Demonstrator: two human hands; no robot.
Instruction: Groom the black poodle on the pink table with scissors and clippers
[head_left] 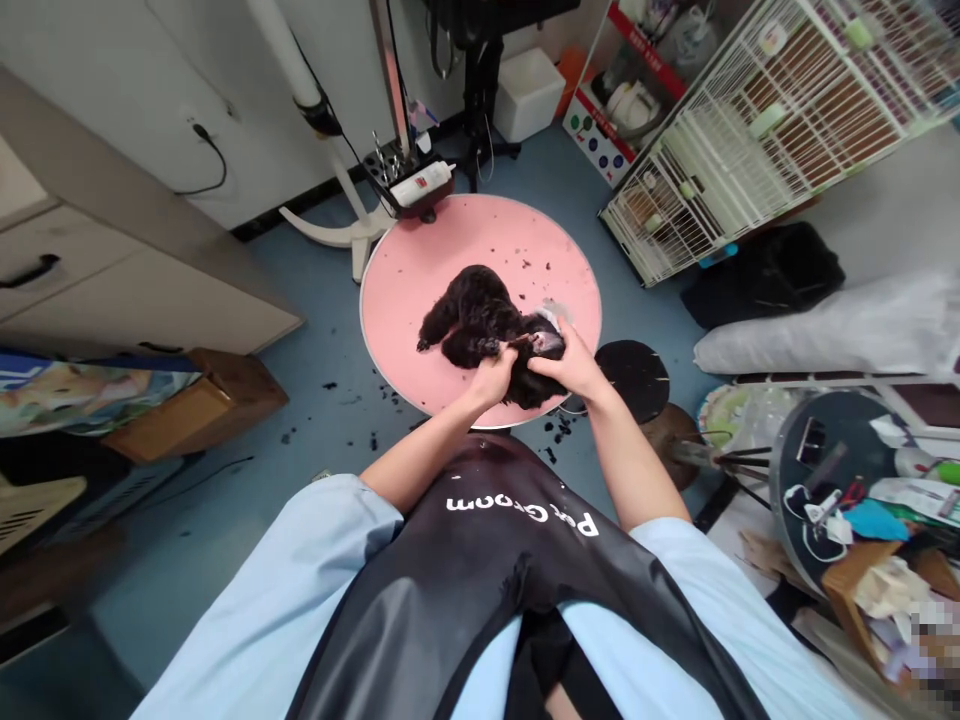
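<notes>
A small black curly-haired dog (474, 318) lies on a round pink grooming table (420, 270). My left hand (493, 376) grips the dog's fur near its head end. My right hand (571, 362) is closed over the dog's head or ear (546, 340), where a patch of pale skin and something whitish shows; what the fingers hold there is too small to tell. Black hair clippings dot the table top. I wear a black apron (480, 590) over a light blue top.
A tool holder with a white bottle (420, 183) sits at the table's far edge by a metal post. A white wire cage (757, 120) stands at the right, drawers (90, 270) at the left, a black stool (634, 372) and a cluttered trolley (847, 480) near right. Hair lies on the blue floor.
</notes>
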